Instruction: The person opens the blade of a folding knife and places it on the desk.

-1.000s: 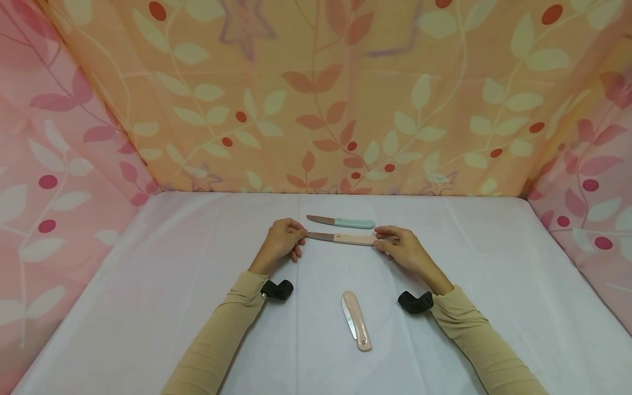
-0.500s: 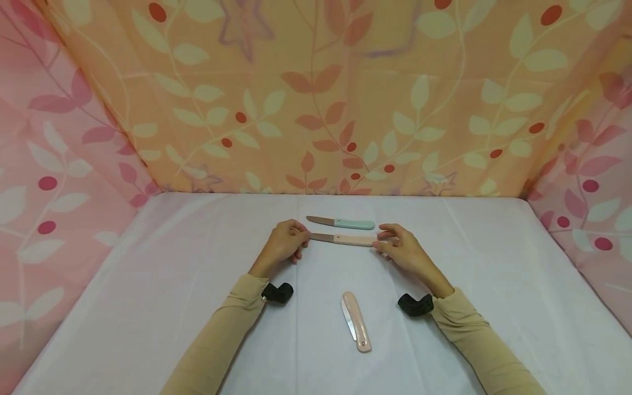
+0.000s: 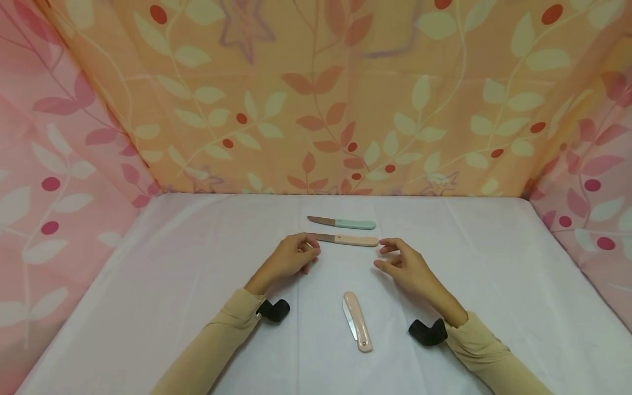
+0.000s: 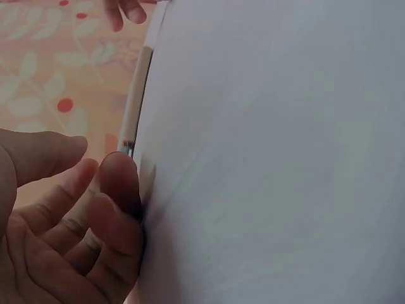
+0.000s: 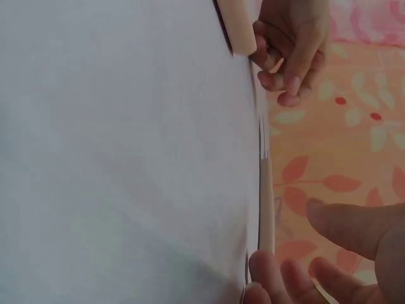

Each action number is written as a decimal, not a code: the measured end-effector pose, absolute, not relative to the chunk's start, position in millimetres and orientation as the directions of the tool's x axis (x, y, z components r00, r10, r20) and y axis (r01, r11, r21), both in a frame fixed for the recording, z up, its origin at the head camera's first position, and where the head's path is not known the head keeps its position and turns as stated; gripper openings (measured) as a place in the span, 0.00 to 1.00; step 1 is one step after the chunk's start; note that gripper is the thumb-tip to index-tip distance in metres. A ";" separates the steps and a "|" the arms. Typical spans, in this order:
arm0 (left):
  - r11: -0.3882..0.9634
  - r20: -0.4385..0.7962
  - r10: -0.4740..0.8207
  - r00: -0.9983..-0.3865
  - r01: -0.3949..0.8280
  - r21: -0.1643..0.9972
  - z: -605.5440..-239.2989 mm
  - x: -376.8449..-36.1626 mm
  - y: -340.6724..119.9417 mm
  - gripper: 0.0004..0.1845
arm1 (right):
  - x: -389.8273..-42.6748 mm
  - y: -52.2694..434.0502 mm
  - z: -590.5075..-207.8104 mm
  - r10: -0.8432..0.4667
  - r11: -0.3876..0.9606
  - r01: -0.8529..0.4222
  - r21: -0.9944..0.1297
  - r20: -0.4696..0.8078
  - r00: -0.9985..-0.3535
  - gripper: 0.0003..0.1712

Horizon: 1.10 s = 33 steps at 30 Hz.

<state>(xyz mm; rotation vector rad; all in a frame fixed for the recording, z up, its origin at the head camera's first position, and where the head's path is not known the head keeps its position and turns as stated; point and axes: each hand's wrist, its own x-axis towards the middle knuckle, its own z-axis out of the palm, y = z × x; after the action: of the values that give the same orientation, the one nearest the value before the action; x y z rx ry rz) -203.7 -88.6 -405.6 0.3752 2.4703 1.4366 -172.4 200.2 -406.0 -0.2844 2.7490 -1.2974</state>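
A knife with a beige handle lies sideways on the white cloth, its blade pointing left. Just beyond it, parallel, lies a knife with a mint-green handle. My left hand overlaps the beige knife's blade tip in the head view; in the left wrist view its thumb stands apart from the loosely bent fingers. At the handle end is my right hand, thumb and fingers spread with nothing between them. Nearer to me rests a partly folded pocket knife with a pinkish-beige handle.
White cloth covers the table. An orange leaf-patterned curtain rises along the back edge, and pink patterned curtains flank both sides. Black wrist cameras sit at both sleeve cuffs.
Both hands have let go of the beige knife and drawn back towards me, the left also shifting right. My right thumb has parted from the handle. The knives lie nearly where they were.
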 end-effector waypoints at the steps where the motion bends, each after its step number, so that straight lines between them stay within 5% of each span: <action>1: 0.476 -0.089 0.356 -0.930 0.099 0.874 -405.5 -201.4 -87.9 0.08 | -168.6 200.3 -406.0 -0.214 0.618 -0.141 -0.773 0.007 -0.977 0.30; 25: 0.544 -0.094 0.502 -0.860 0.229 0.808 -399.3 -142.5 -69.1 0.08 | -103.3 188.3 -397.1 -0.452 0.536 -0.285 -0.794 0.015 -0.892 0.28; 33: 0.534 -0.196 0.520 -0.831 0.137 0.835 -399.8 -131.6 -64.7 0.09 | -98.6 184.1 -398.1 -0.499 0.520 -0.263 -0.812 -0.039 -0.866 0.33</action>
<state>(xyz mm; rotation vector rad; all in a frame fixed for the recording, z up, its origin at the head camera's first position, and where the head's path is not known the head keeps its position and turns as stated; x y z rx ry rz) -131.6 -64.7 -399.8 0.5362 2.3509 1.2258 -98.6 184.1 -398.1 -0.6405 2.4962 -1.2663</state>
